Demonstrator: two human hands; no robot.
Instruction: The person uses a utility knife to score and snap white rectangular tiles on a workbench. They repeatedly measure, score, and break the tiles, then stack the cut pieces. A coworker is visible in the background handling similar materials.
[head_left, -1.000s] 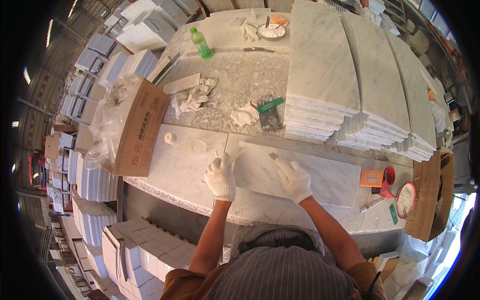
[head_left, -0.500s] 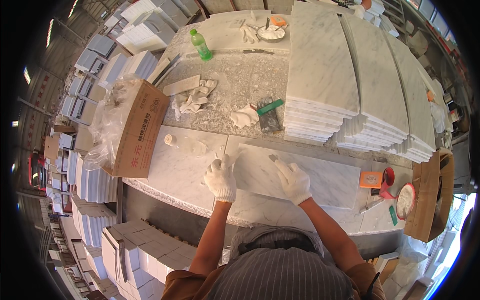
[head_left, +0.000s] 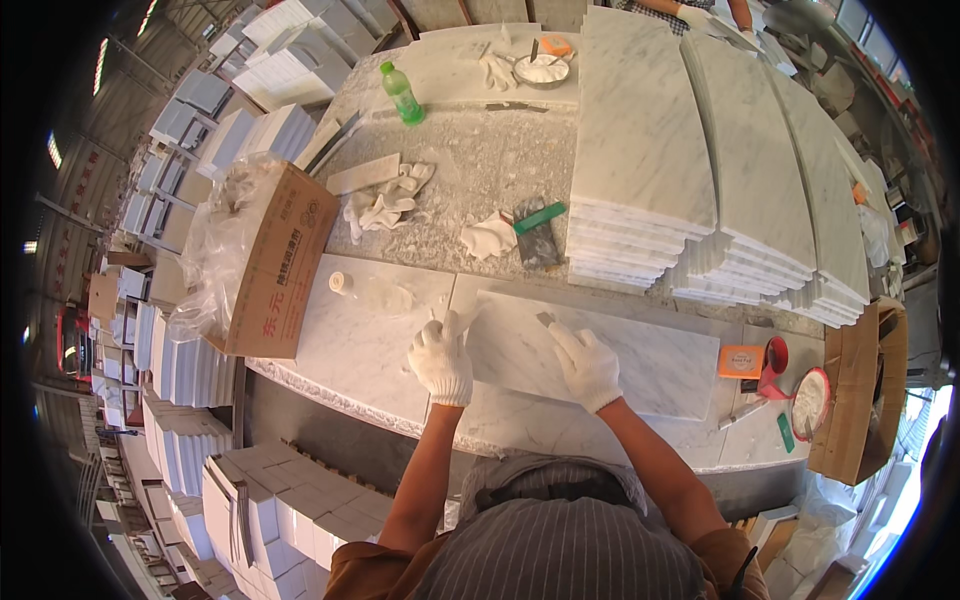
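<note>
Marble slab [head_left: 610,352] lies flat under both gloved hands, left hand [head_left: 441,358] gripping its left end, right hand [head_left: 586,365] closed on a small blade [head_left: 545,319].

A brown cardboard box [head_left: 275,265] with red printing on its side is placed at the left end of the bench, lined with clear plastic film. A second brown carton [head_left: 860,395] is stood at the right edge. A small orange packet [head_left: 741,361] is laid flat beside a red container [head_left: 775,357]. A green bottle [head_left: 403,94] bears a label.
</note>
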